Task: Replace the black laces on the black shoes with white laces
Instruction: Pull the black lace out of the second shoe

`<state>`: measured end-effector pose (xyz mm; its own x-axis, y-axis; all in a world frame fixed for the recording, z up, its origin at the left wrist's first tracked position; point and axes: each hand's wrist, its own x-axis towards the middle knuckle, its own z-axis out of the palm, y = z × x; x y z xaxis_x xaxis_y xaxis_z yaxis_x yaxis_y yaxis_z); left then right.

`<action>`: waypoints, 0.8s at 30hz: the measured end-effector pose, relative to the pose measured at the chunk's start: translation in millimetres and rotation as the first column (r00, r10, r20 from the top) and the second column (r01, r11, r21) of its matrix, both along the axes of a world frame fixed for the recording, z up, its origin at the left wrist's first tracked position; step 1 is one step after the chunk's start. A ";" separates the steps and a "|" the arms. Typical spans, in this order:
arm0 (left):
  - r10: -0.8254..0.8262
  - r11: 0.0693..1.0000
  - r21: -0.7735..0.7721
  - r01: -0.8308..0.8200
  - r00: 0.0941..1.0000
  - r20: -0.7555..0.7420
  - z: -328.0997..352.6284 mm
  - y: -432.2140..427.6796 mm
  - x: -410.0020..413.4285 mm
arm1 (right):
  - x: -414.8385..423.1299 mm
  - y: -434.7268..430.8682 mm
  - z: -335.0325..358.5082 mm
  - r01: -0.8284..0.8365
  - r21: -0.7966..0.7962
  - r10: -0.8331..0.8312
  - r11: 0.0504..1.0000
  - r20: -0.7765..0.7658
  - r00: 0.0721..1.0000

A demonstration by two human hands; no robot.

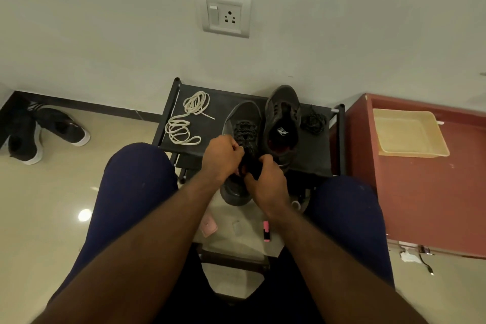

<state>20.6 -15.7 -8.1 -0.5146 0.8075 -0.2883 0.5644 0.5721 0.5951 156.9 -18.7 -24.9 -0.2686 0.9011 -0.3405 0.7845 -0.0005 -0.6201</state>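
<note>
A: Left to right?
B: Coiled white cord laces (pixel 188 118) on black fabric rack (pixel 310 155); left hand (pixel 222 155) and right hand (pixel 265 179), fingers curled, pinch the speckled black lace (pixel 244 129) of the black mesh shoe (pixel 246 110).
A: Risk?
B: A hard tug may drag the overhanging shoe off.

On the shoe rack (pixel 310 155), loose laces (pixel 196 102) lie at the left edge, a bundled lace (pixel 314 121) at the right; between them the laced shoe (pixel 243 118), overhanging the front edge, sits left of the unlaced shoe (pixel 282 116).
</note>
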 end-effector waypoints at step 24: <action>-0.011 1.000 -0.023 0.012 0.998 0.058 -23.7 -51.7 -10.9 | -11.4 6.9 5.8 0.006 0.102 -0.029 0.995 0.224 0.974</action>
